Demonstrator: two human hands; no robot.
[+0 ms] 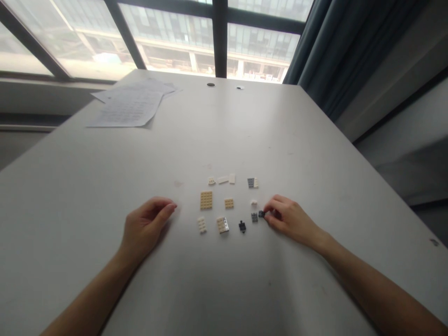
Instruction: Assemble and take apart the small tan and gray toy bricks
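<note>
My right hand (286, 215) pinches a small dark grey toy brick (261, 214) between thumb and fingertips, at table level. Just left of it lies a grey studded plate (254, 217), with a small white piece (254, 203) behind. A black piece with knobbed ends (242, 227) rests nearer me. My left hand (147, 224) lies on the table, left of the bricks, its thumb closed against curled fingers and nothing visible in them. Between the hands are a tan square plate (206, 200), a smaller tan plate (228, 203), a white plate (202, 225) and a cream-and-white brick assembly (222, 225).
Behind these sit a white curved piece (211, 181), two flat white tiles (223, 179) and a grey-and-white wedge pair (252, 182). Printed papers (129, 107) lie at the table's far left. A window (175, 37) and dark curtain (336, 56) border the white table (224, 135).
</note>
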